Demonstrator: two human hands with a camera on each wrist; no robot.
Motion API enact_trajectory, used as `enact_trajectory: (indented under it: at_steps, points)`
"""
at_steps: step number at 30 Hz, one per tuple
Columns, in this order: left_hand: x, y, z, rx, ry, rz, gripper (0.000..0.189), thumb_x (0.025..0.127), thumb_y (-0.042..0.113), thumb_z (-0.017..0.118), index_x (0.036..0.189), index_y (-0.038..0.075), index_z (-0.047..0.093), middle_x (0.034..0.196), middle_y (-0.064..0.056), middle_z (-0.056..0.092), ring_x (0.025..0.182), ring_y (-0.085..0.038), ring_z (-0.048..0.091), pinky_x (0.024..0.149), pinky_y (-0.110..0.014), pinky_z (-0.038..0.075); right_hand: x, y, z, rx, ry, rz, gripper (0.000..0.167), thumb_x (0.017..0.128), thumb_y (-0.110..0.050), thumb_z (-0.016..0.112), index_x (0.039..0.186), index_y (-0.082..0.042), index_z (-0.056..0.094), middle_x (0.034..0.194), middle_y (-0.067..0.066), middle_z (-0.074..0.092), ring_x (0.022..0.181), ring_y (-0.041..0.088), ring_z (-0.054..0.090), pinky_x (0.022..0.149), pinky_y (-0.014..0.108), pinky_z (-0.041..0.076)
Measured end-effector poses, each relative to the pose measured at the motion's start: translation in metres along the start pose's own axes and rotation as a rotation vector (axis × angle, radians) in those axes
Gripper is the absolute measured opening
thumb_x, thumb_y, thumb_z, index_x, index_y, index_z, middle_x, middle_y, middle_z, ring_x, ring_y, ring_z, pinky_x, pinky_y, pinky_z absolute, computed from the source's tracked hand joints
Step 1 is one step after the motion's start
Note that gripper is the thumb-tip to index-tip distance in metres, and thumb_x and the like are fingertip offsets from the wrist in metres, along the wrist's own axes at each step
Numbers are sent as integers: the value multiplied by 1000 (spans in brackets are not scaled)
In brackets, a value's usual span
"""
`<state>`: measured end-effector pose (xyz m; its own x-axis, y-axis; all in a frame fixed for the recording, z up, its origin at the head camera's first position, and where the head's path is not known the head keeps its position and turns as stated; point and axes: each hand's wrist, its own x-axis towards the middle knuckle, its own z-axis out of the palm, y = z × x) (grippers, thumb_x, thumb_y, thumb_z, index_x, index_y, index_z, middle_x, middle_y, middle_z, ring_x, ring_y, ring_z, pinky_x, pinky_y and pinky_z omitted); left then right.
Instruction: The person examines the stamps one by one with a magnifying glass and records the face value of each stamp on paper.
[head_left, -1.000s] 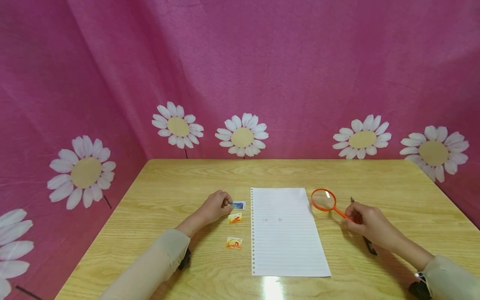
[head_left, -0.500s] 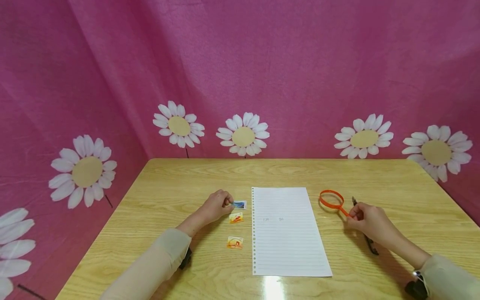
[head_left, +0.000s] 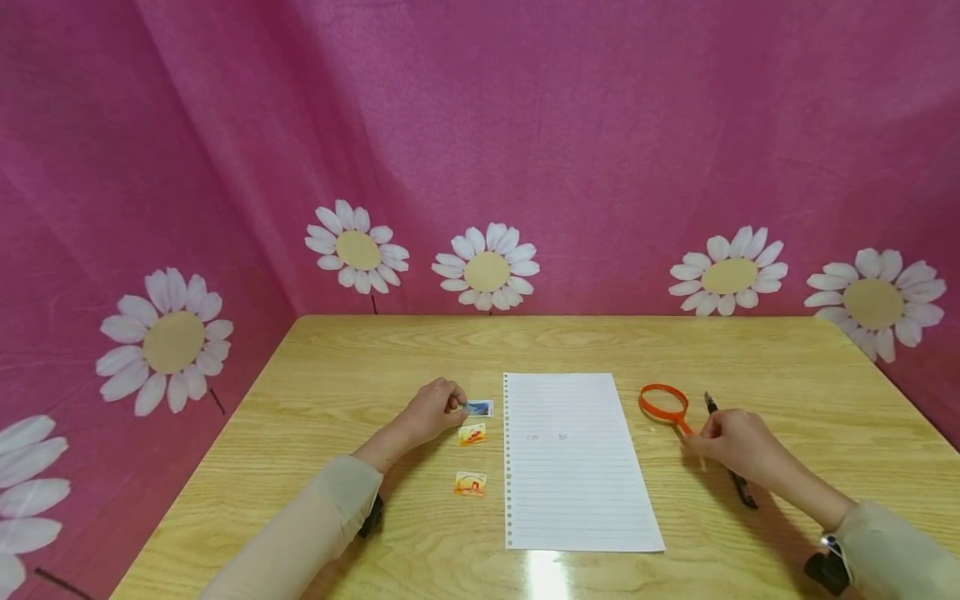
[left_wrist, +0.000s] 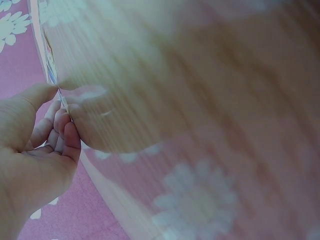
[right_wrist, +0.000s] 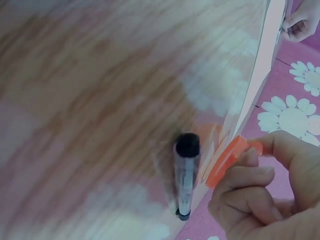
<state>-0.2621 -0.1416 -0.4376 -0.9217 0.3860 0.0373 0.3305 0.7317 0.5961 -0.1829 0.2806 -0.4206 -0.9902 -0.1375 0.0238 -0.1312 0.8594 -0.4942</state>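
Note:
My left hand pinches the left end of a small blue stamp, which lies on the table left of the paper. Just below it lies a yellow stamp with a red figure, and nearer to me another yellow-orange stamp. At the right, my right hand holds the handle of an orange magnifying glass between thumb and fingers, its ring pointing away to the left. In the right wrist view the orange ring appears edge-on beside the curled fingers.
A lined sheet of paper with punched holes and two handwritten numbers lies in the middle of the wooden table. A black pen lies partly under my right hand. Behind hangs a pink cloth with white daisies.
The magnifying glass has shifted right, off the paper's edge, and its ring looks more flattened. My right fingers sit a little farther left on the handle. My left hand has stayed on the blue stamp.

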Motion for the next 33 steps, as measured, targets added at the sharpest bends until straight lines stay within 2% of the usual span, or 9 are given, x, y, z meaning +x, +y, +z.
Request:
enact_trajectory:
  at_steps: [8,13,19,26,33]
  points:
    - [-1,0,0,0,-5,9,8,91,6,66,94,2,60,86,-7,50,78,-14,42,72,-26,38,1,-4,9,-6,-66,-41,33,86,-21,70,60,-10,53,52,-7,40,48,6,34,50,22,30]
    - [-2,-1,-1,4,-8,23,9,91,6,66,94,2,59,86,-7,50,78,-14,42,71,-25,38,2,-5,14,-19,-86,-65,32,86,-20,71,59,-11,55,51,-7,45,47,5,33,48,21,29]
    - [-1,-4,-2,12,-10,56,9,91,8,66,94,2,59,86,-7,50,78,-13,42,71,-23,38,2,-5,15,-21,-114,-52,31,87,-23,71,61,-12,57,51,-7,47,48,4,32,48,20,28]
    - [-2,-5,-5,-44,9,46,7,91,6,65,94,2,60,87,-7,53,77,-13,44,70,-21,38,-1,-4,11,-18,-73,-83,32,88,-31,72,65,-13,57,55,-7,47,49,2,33,49,20,30]
    - [-7,-6,-5,-51,44,34,5,91,6,64,94,4,60,87,-7,54,77,-13,44,69,-21,38,-2,0,5,19,11,-115,27,90,-25,70,72,-11,56,58,-6,47,50,2,35,49,20,32]
